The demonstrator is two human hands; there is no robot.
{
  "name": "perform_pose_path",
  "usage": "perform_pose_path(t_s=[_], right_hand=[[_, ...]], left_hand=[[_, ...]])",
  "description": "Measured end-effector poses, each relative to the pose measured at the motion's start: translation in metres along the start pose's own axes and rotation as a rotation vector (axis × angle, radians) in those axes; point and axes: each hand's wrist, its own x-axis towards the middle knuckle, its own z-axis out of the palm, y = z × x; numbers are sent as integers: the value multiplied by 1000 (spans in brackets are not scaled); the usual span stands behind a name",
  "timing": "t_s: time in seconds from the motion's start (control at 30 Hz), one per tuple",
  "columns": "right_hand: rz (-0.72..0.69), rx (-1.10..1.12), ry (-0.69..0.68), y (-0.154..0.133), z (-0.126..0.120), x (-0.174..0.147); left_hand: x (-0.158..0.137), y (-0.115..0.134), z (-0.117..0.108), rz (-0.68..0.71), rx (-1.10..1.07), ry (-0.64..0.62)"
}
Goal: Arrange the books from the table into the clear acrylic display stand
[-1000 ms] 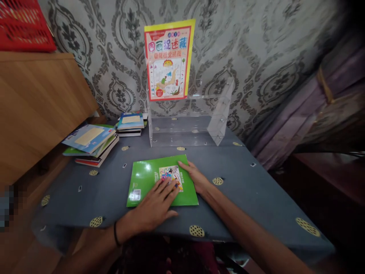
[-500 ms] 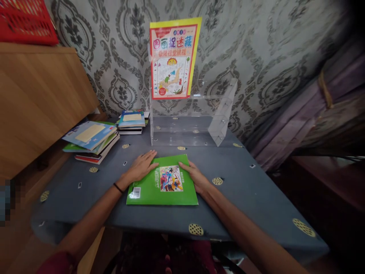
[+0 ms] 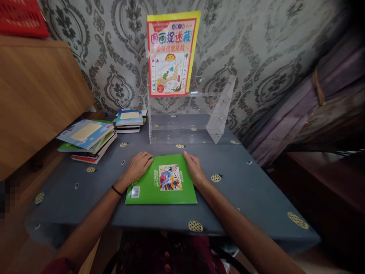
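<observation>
A green book (image 3: 168, 196) with a colourful picture and a barcode on its cover lies flat on the cloth-covered table. My left hand (image 3: 138, 166) is at the book's upper left edge, its fingers bent against the side. On the opposite edge, my right hand (image 3: 194, 167) grips the book, thumb near the upper right corner and the other fingers mostly hidden along the side. Behind the book stands a clear acrylic rack (image 3: 219, 114). A yellow-and-red picture book (image 3: 171, 57) leans upright in its top tier, on the left.
Two stacks of books, a nearer stack (image 3: 88, 135) and a farther stack (image 3: 129, 118), sit at the table's left. A wooden cabinet (image 3: 37, 99) bearing a red basket (image 3: 23, 19) borders that side. A purple curtain (image 3: 296, 110) hangs at the right.
My left fingers have drawn back from beyond the book's top left corner to its edge. My right thumb has slid off the cover toward the upper right corner. The view has shifted slightly.
</observation>
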Motion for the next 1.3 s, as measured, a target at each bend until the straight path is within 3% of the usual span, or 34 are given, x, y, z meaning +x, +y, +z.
perform_pose_path(t_s=[0.17,0.3,0.37,0.5,0.63,0.93,1.3], right_hand=[[-233,-327,41,4,-14,9],[-496,-720,13,-5,-15,-5],[-626,-910,-89,-8,-2,-22],[-737,-1063,-525,-2,40,-58],[-744,-1159,-583,6,60,-61],[-531,-1226,-310,-4,13,-29],[-527,-1172,-272,11,5,-25]], left_hand=[[1,1,-1,1,-2,-22],[0,1,-2,10,17,-21],[0,0,-1,19,19,-16],[-1,-2,2,34,16,4],[-2,-3,2,33,18,-4],[-1,-2,2,36,27,-8],[-3,7,-1,58,110,-86]])
